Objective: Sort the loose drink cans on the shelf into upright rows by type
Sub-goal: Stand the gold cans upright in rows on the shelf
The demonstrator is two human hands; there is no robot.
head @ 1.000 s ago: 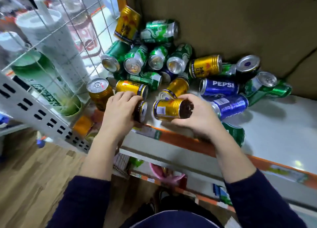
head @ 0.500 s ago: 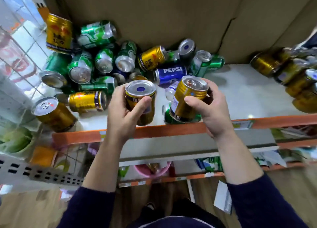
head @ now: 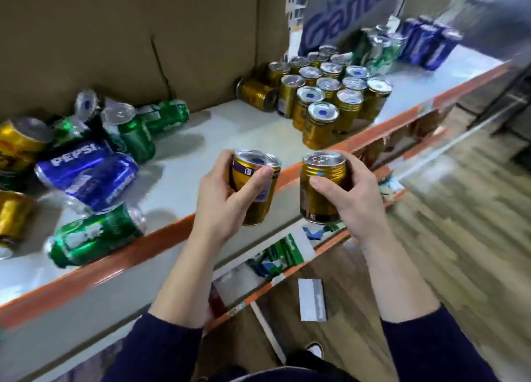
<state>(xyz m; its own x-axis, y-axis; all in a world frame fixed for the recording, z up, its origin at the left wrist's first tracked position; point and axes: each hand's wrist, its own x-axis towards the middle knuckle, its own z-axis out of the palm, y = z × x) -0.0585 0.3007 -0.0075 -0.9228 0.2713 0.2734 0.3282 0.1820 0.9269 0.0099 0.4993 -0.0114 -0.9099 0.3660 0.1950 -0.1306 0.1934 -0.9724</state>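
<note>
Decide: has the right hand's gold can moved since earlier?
Yes. The gold can in the right hand went right, away from the Pepsi can, and is now upright.

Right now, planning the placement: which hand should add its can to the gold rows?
Probably the right hand: its gold metal can is nearer the upright gold cans than the left hand's.
</note>
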